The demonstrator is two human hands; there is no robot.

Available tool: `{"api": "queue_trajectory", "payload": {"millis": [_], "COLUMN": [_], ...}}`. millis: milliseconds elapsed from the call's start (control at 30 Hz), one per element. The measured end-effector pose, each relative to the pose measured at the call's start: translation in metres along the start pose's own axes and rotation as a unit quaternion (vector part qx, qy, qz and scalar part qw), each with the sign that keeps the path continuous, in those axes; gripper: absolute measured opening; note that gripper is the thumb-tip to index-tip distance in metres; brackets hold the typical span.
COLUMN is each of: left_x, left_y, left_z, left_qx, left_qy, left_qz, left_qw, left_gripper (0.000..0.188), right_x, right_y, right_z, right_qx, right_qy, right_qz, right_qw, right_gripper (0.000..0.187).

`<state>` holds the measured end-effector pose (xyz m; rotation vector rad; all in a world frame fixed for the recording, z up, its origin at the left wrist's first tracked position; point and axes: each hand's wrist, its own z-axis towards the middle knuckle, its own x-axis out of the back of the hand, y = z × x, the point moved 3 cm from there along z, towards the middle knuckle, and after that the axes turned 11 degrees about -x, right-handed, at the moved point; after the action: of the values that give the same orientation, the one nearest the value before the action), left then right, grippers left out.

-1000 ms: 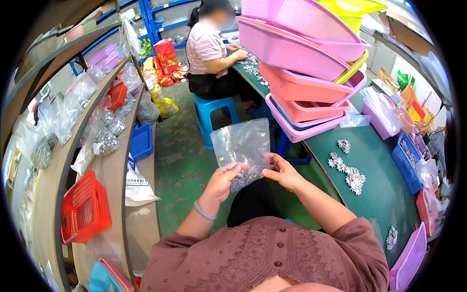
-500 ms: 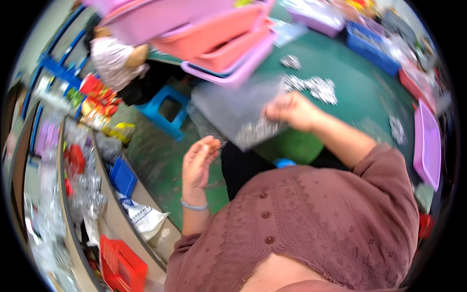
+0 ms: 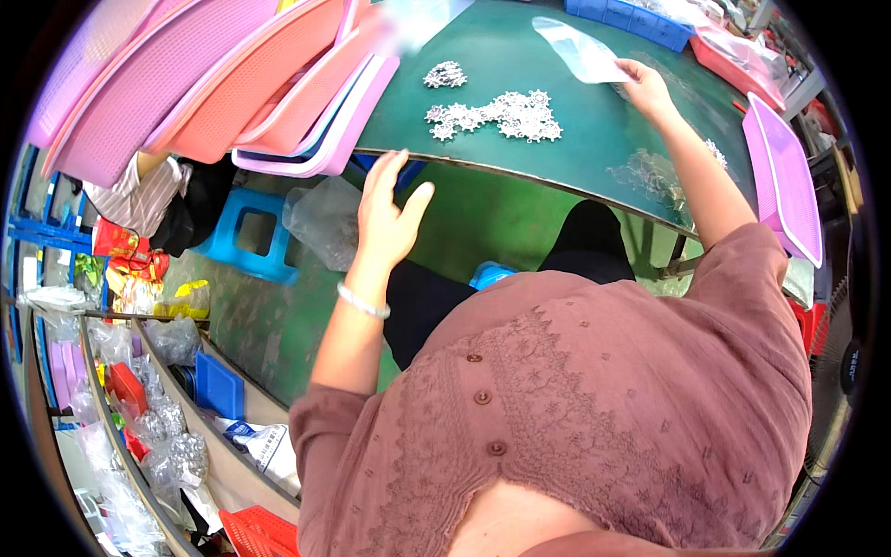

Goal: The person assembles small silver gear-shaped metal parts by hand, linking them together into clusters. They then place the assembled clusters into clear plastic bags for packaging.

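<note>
Clear plastic bag (image 3: 580,51), looking flat, is lying or hovering over far part of green surface (image 3: 575,167); can't tell which. R hand (image 3: 645,90) is pinching its near end. L hand (image 3: 390,213) is gripping nothing, fingers spreading near surface edge. Keeping pinch light, w/ bag staying clear of star-shaped metal pieces (image 3: 529,116), is prob. best: film's likely creasing easily, loose pcs scattering. Stacked baskets (image 3: 251,84) are leaning upper L.

Whitish bag (image 3: 580,54), silvery parts (image 3: 527,117), green tabletop (image 3: 585,125), brown floral-patterned blouse (image 3: 575,371)
</note>
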<state>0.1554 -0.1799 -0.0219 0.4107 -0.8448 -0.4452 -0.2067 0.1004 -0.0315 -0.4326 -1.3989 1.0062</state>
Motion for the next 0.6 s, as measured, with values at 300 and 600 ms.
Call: {"api": "queue_trajectory", "payload": {"millis": [300, 600], "left_x": [-0.065, -0.097], "left_y": [-0.024, -0.016], "left_z": [0.087, 0.097], "left_qx": [-0.004, -0.113], "left_qy": [-0.192, -0.149], "left_qz": [0.206, 0.134], "left_qw": [0.959, 0.973], "left_gripper": [0.079, 0.054], "right_x": [-0.051, -0.108], "right_y": [-0.117, -0.110], "right_z": [-0.142, -0.093], "right_qx": [0.359, 0.369], "right_qy": [-0.161, -0.155], "right_qz": [-0.100, -0.195], "right_qw": [0.914, 0.896], "right_gripper": [0.049, 0.081]}}
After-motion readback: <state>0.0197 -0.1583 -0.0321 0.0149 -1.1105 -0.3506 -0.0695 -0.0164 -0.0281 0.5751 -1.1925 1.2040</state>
